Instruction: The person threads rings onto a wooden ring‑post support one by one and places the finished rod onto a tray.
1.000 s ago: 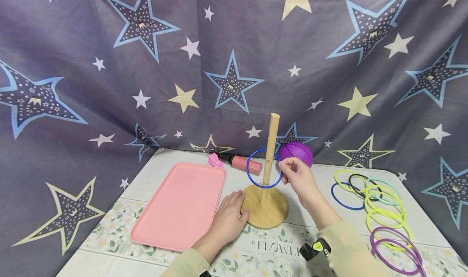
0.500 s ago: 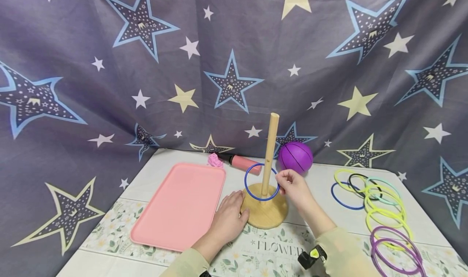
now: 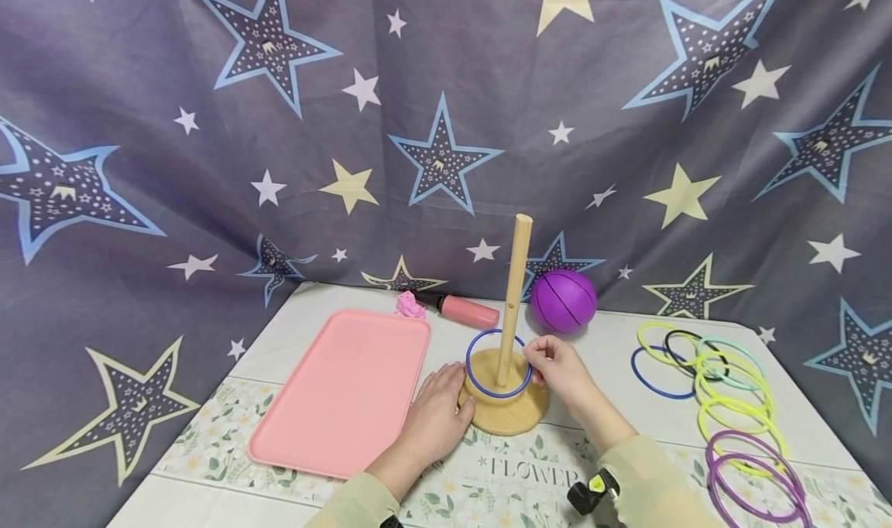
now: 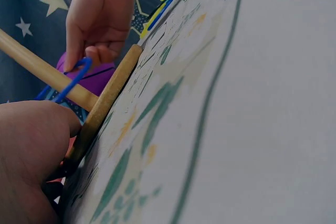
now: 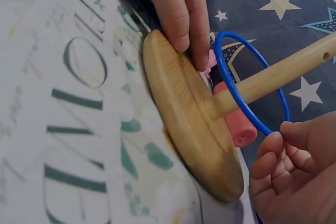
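Observation:
A blue ring encircles the upright wooden post, low down and a little above its round base. My right hand pinches the ring's right side between thumb and fingers. In the right wrist view the blue ring hangs tilted around the post, clear of the wooden base. My left hand rests with extended fingers on the left edge of the base. From the left wrist, the right hand shows above the base, holding the ring.
Left of the stand lies a pink tray. Behind are a pink hand pump, a crumpled pink item and a purple ball. Several yellow, purple, black, teal and blue rings overlap at the right.
My right hand has lowered the blue ring along the post, from about mid-height to near the base. The left hand has stayed on the base.

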### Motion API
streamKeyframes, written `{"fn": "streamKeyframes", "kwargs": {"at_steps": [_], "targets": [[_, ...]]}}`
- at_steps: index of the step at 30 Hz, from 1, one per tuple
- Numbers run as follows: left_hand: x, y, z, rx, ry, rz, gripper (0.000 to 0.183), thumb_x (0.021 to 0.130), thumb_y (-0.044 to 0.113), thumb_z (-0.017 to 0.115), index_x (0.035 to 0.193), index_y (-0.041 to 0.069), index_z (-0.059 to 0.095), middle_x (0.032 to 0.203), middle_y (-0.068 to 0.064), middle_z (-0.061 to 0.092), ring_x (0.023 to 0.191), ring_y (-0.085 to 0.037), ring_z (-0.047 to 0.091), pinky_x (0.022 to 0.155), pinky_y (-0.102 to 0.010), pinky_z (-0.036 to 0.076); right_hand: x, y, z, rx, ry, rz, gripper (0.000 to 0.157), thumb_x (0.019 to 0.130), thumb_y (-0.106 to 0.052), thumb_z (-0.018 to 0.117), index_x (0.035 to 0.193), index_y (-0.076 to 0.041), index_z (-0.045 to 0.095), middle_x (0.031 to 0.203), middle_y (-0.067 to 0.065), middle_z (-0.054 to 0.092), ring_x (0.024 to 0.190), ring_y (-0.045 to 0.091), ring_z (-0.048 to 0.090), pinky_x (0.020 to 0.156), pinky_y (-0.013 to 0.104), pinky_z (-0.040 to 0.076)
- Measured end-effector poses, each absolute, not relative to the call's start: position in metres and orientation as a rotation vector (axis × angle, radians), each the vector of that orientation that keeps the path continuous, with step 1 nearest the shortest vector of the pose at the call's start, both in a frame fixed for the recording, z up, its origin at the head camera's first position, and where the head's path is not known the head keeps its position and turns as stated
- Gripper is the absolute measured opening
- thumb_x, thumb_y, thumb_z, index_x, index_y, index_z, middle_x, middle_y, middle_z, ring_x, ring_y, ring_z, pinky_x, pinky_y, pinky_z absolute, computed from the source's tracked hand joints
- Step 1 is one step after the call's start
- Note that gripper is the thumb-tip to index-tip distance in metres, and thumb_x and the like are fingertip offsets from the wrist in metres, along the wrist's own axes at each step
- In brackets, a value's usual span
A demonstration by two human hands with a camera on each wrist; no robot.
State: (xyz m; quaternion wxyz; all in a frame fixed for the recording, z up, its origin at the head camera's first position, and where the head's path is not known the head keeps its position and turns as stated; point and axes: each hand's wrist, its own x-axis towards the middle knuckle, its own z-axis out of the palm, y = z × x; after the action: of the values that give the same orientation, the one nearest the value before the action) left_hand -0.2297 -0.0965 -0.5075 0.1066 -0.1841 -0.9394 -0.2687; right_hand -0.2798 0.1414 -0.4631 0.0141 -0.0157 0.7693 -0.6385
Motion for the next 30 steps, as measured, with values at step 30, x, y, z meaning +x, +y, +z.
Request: {"fn": "streamKeyframes", "kwargs": {"at_steps": [30], "targets": [[-0.231, -0.096, -0.508, -0.529, -2.775, -0.835, 0.058, 0.109, 0.020, 0.064, 0.157, -0.010, 0.052, 0.163, -0.030, 0.050, 0.156, -0.046, 0.042, 0.133, -0.060, 0.027, -0.281, 0.153, -0.479, -0.070, 2.716, -1.622, 0.012, 0.102, -0.011, 0.074, 0.095, -0.001, 0.071, 0.080, 0.002, 0.063, 0.070, 0.014, 0.055, 0.063, 0.026, 0.049]]}}
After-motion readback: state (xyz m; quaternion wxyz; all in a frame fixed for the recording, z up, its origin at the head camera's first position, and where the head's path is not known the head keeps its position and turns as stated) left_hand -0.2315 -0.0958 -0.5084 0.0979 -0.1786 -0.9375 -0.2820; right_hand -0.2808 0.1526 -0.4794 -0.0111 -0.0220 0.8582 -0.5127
